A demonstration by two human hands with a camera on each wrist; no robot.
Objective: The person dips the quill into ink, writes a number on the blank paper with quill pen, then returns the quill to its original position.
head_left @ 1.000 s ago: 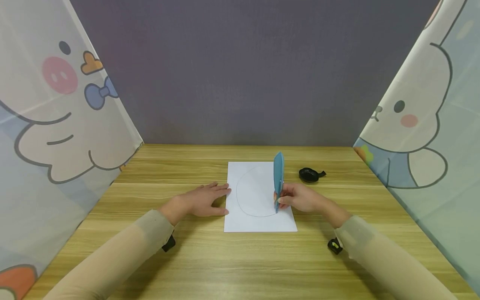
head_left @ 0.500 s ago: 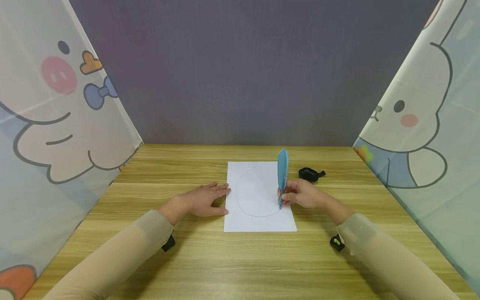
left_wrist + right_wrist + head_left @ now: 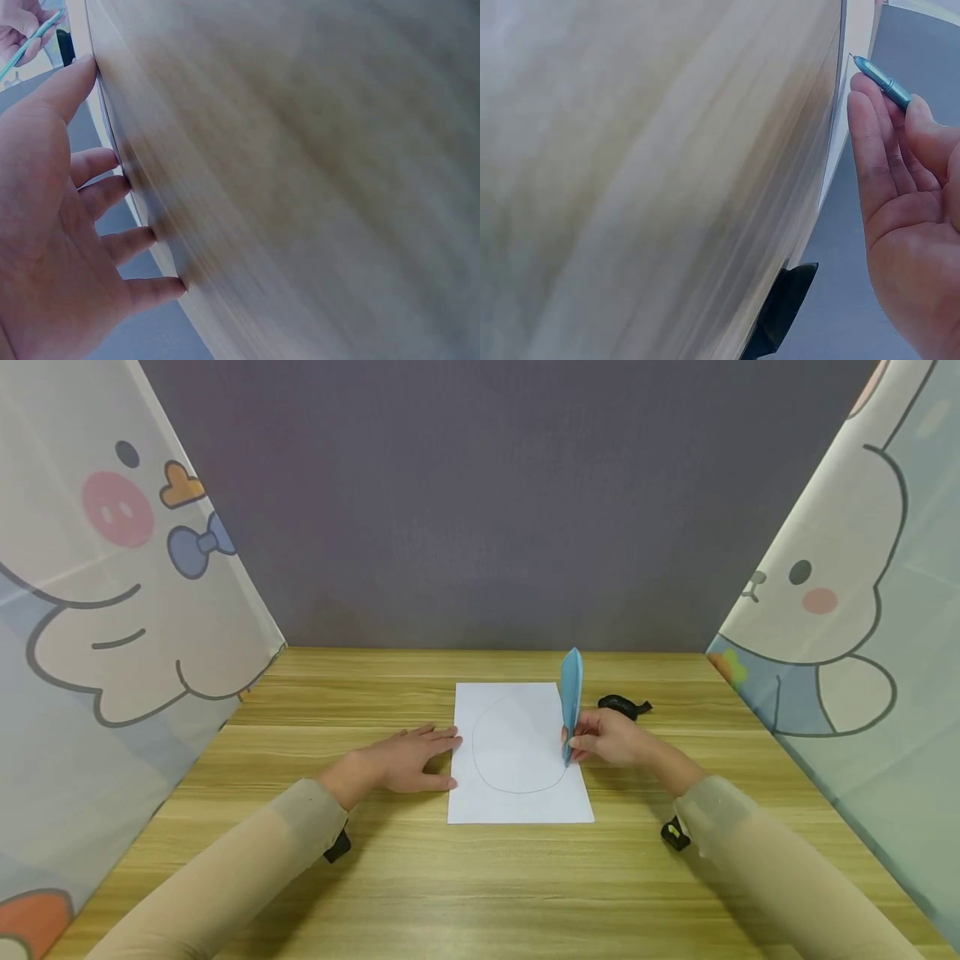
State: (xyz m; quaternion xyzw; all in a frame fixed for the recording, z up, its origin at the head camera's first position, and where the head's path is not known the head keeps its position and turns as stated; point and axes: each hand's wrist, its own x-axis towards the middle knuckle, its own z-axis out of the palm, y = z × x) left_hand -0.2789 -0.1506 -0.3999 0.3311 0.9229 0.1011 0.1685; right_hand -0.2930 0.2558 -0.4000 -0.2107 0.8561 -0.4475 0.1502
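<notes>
A blue pen [image 3: 572, 681] with a broad feather-shaped top stands nearly upright at the right side of a white sheet of paper [image 3: 525, 810]. My right hand [image 3: 611, 737] pinches it low down, thumb against fingers. In the right wrist view the pen [image 3: 883, 82] shows a teal barrel and a fine tip near the paper. A thin curved line [image 3: 517, 792] runs down the sheet's left side and along the bottom to the tip. My left hand [image 3: 408, 762] lies flat, fingers spread, fingertips and thumb at the paper's left edge; in the left wrist view this hand [image 3: 64, 217] holds nothing.
A black rounded object [image 3: 617, 702] with a short tail lies behind my right hand, partly covered by it. The wooden table [image 3: 480, 893] ends at a grey wall [image 3: 480, 527]. Cartoon-printed curtains [image 3: 832, 610] hang on both sides.
My right hand has moved the pen right, then away from me, and the drawn line has grown up the sheet's right side. The left hand has stayed in place.
</notes>
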